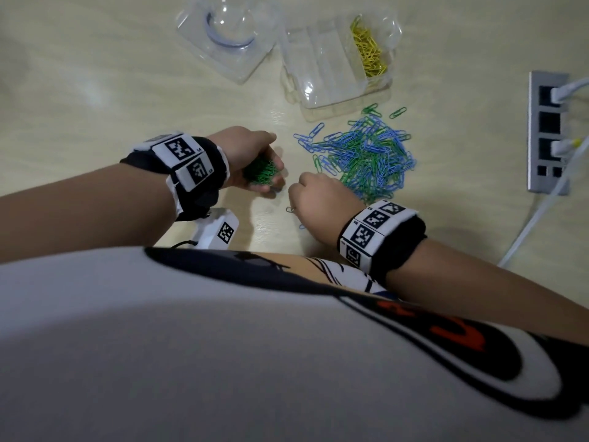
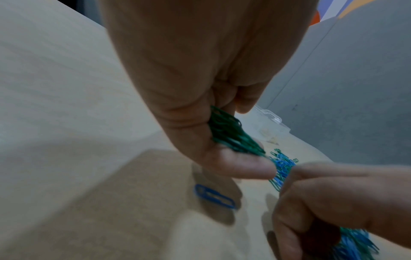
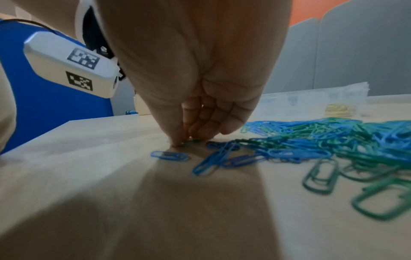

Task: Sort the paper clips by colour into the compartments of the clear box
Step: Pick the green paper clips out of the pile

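My left hand (image 1: 272, 164) grips a bunch of green paper clips (image 1: 263, 172) (image 2: 231, 133) just above the table. To its right, my right hand (image 1: 307, 185) (image 3: 185, 140) has its fingertips pressed together on the table, pinching what looks like a green clip at the near edge of the mixed blue and green pile (image 1: 369, 154) (image 3: 322, 140). The clear box (image 1: 344, 100) stands behind the pile. Yellow clips (image 1: 369, 52) fill its right compartment, and the other compartments look bare. A single blue clip (image 3: 170, 155) (image 2: 213, 196) lies by my fingers.
A clear plastic lid (image 1: 226, 36) lies at the back left of the box. A grey power strip (image 1: 546, 132) with white plugs and a cable (image 1: 526, 231) runs along the right edge. A white tagged device (image 1: 220, 231) hangs under my left wrist.
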`<state>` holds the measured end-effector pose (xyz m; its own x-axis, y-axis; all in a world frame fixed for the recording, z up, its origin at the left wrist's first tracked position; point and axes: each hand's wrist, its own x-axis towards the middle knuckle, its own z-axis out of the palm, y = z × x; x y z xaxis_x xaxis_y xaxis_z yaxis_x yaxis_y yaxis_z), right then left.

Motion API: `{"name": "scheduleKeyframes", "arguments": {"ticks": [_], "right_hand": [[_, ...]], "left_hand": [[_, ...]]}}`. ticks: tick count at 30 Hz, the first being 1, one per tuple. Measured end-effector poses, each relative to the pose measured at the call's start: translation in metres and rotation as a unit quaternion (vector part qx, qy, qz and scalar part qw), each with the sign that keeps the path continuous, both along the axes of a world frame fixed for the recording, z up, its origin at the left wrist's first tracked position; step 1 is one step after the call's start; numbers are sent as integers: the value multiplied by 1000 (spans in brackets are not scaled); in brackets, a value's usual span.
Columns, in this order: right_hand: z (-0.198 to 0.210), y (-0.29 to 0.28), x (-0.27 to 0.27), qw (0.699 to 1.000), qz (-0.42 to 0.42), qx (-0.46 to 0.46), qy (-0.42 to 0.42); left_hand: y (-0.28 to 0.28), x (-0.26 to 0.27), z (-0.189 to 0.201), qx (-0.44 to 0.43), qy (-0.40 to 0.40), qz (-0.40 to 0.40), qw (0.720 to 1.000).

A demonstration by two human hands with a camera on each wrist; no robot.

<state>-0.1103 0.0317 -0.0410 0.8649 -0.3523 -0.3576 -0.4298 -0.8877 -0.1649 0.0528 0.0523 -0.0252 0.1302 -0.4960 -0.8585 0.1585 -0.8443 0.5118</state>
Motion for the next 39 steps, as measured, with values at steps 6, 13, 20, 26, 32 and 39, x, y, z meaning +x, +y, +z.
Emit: {"name": "scheduleKeyframes", "arguments": {"ticks": [6, 13, 20, 26, 32, 39], "right_hand": [[-5, -9, -9, 999, -40, 16, -18], [-5, -18, -10, 999, -34, -7, 16], [-1, -30, -11, 987, -149, 56, -16], [-1, -45, -4, 955, -281, 79, -60], [-8, -51, 3, 965, -250, 72, -38], [-2, -56, 4, 976, -210, 65, 2]], "left_hand": [[-7, -2, -4, 1, 2, -11, 1000], [-8, -6, -7, 3, 1, -21, 1000], [-7, -8, -7, 3, 4, -16, 1000], [-9, -10, -5, 2, 12, -3, 1000], [-13, -9, -2, 10, 5, -10, 1000], [-18, -9, -4, 9, 2, -15, 1000]]}}
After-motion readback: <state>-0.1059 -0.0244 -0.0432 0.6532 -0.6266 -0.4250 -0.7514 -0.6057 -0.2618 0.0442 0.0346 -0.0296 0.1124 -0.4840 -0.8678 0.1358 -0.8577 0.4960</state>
